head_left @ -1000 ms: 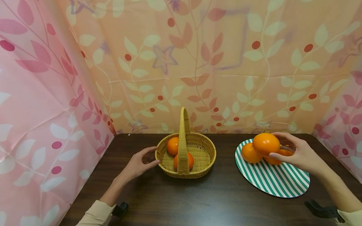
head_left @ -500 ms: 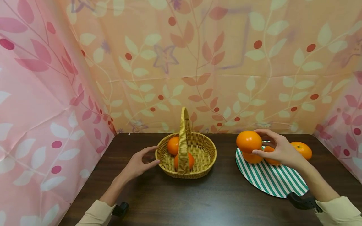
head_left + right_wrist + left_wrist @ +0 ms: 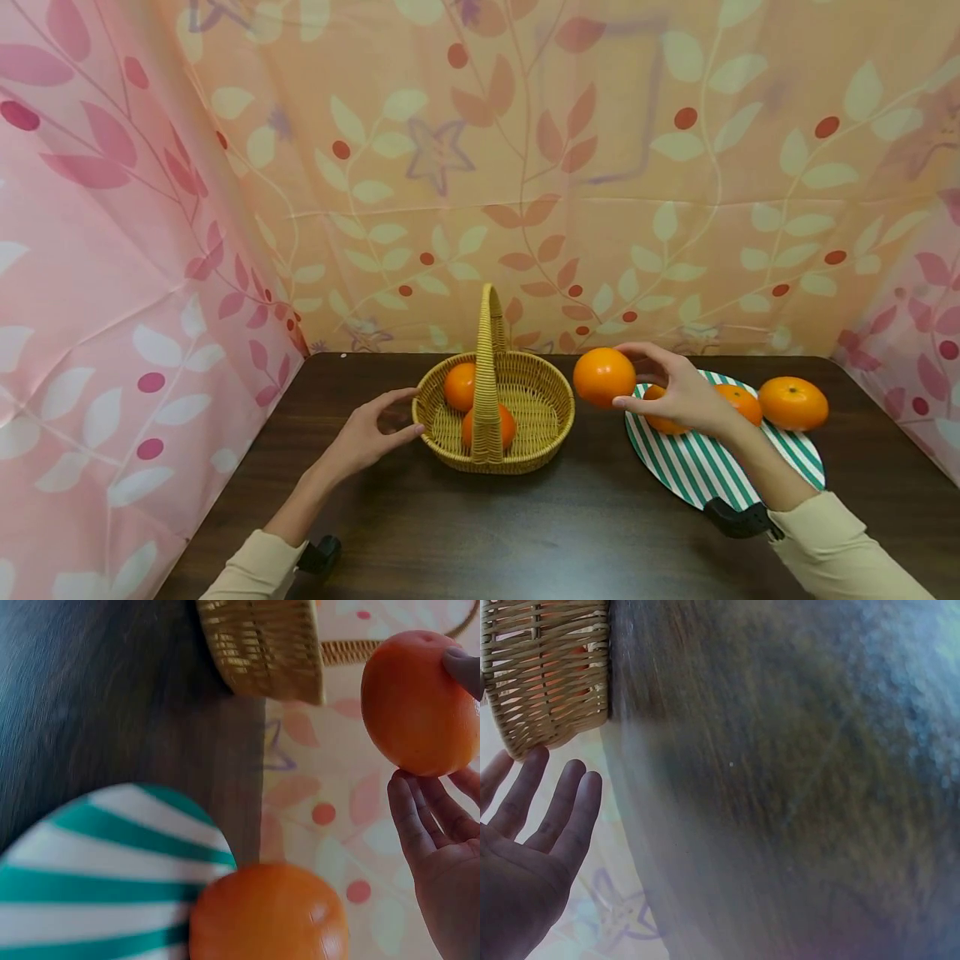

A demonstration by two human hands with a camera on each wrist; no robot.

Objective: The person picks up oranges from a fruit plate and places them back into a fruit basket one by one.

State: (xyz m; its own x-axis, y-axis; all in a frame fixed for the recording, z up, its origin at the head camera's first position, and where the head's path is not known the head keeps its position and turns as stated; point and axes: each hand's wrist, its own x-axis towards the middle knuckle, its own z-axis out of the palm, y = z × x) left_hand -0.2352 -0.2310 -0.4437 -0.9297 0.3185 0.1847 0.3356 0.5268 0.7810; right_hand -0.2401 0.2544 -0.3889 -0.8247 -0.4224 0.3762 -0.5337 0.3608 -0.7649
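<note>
Dark bench (image 3: pixel 525 533): striped mat (image 3: pixel 693 462) at right, handled basket (image 3: pixel 532 458) mid-bench. Left hand (image 3: pixel 367 433) spread, fingertips at basket rim, probably to steady it. Right hand (image 3: pixel 678 392) pinches orange (image 3: pixel 603 377), thumb opposing fingers, presumably for firmness, aloft between mat and basket. Two basket oranges (image 3: pixel 459 387); three loose oranges (image 3: pixel 793 403) by mat.

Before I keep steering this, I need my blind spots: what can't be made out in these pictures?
- Head view: the middle of the nearer basket orange, hidden by the handle.
- Head view: much of the leftmost mat orange, behind the right hand.
- Left wrist view: the basket, cut off at the top; its weave screens the contents.
- Right wrist view: the lower orange, cut off at the bottom.
</note>
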